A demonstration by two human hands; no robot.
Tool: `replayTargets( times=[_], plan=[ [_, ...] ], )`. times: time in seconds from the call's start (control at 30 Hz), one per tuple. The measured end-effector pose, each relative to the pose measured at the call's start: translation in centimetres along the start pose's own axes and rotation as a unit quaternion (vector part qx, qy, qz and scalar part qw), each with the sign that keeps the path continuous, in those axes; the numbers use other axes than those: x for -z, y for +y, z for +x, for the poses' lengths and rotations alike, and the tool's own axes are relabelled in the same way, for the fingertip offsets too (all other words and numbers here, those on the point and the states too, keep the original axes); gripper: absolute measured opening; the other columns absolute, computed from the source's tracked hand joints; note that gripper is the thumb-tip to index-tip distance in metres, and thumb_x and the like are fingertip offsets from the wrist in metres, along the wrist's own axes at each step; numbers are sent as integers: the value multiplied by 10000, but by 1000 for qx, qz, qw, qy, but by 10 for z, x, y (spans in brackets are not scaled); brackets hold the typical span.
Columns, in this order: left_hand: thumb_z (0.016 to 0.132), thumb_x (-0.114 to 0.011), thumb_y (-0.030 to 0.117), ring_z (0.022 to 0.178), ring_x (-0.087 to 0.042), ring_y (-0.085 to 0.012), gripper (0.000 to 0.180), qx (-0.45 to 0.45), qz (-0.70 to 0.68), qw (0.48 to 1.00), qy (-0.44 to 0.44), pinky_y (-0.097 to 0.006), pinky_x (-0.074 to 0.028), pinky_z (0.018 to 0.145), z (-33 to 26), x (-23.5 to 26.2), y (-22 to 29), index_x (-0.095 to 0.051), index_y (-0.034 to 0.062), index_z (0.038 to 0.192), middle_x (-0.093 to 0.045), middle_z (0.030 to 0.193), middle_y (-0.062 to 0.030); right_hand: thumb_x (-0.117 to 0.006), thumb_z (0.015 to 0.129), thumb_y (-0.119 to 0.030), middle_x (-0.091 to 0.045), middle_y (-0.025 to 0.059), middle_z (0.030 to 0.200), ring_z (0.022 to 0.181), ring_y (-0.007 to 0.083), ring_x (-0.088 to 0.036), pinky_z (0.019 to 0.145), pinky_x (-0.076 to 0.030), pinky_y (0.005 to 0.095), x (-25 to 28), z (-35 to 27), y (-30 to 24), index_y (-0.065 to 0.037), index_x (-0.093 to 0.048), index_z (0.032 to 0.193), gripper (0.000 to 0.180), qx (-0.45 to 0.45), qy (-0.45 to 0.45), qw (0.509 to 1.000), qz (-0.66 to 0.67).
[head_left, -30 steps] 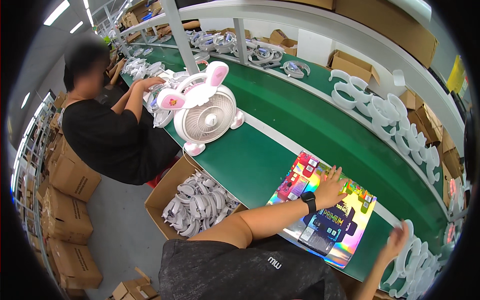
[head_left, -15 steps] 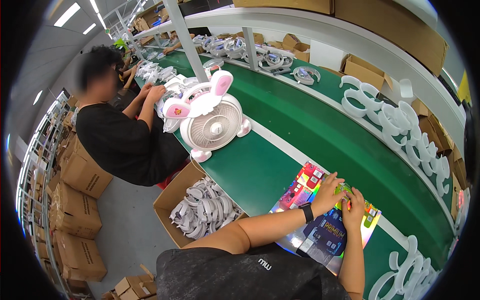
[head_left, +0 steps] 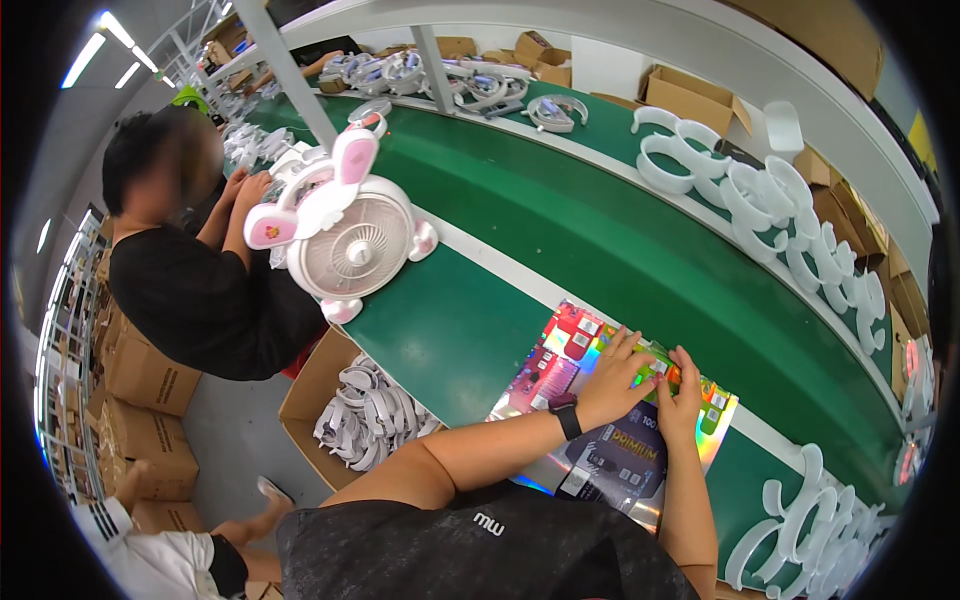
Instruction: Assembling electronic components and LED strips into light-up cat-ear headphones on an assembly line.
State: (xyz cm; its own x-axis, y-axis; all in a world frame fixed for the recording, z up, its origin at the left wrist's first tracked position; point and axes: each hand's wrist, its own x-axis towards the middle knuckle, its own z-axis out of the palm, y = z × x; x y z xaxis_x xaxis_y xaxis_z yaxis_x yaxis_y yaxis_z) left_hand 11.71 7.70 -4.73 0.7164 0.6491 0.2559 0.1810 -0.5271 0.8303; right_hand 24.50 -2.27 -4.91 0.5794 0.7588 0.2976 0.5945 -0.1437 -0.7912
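Note:
Shiny, colourful printed packaging lies flat across the green worktable in front of me, its surface catching rainbow reflections. My left hand, with a dark watch on the wrist, rests on its far part, fingers stretched forward. Close beside it, my right hand touches the same packaging, its fingers slightly bent and apart. Between the two hands a bright green and orange printed patch shows. Neither hand lifts anything that I can see. To the left stands a white fan with pink rabbit ears and feet.
An open carton of white curved parts sits below the table's left edge. More white curved plastic parts lie at right, and others line the far shelf. A co-worker works at left; another person is at lower left.
The scene has shifted left and slightly upward in view. A person in white has appeared at lower left. My hands stay on the packaging, with small finger movements.

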Motion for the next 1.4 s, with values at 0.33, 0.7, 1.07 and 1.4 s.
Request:
replayTargets(
  times=[0.33,0.7,1.07,1.4],
  plan=[
    [885,-641,309,1439,-226,-429,272,-18,38,996,-77,-542,-146,1163,-3,0,-2,-686,126,1081,-423,1472,-207,-663,804,-68,-630,145,1210,1173,354,-554,996,-438,438,3,-1,6,-29,-670,1006,206,73,-7,996,-51],
    [838,-684,325,1436,-245,-416,293,-23,48,997,-57,-536,-147,1166,-4,-3,-3,-697,138,1064,-458,1455,-180,-676,800,-73,-633,134,1211,1174,346,-555,997,-436,437,2,1,12,-38,-677,1001,205,72,-8,996,-43],
    [791,-736,292,1423,-282,-401,247,-43,20,999,-20,-553,-178,1147,-5,-4,-2,-668,126,961,-516,1388,-170,-698,800,-106,-642,122,1200,1169,336,-559,990,-437,433,2,0,14,-46,-681,990,200,62,-2,998,-27],
    [803,-730,276,1415,-303,-385,224,-31,12,999,-22,-549,-176,1144,-4,-3,0,-641,135,952,-518,1392,-140,-704,804,-101,-643,126,1195,1172,327,-557,993,-438,422,4,1,10,-31,-680,987,198,66,-5,998,-23]
  ],
)
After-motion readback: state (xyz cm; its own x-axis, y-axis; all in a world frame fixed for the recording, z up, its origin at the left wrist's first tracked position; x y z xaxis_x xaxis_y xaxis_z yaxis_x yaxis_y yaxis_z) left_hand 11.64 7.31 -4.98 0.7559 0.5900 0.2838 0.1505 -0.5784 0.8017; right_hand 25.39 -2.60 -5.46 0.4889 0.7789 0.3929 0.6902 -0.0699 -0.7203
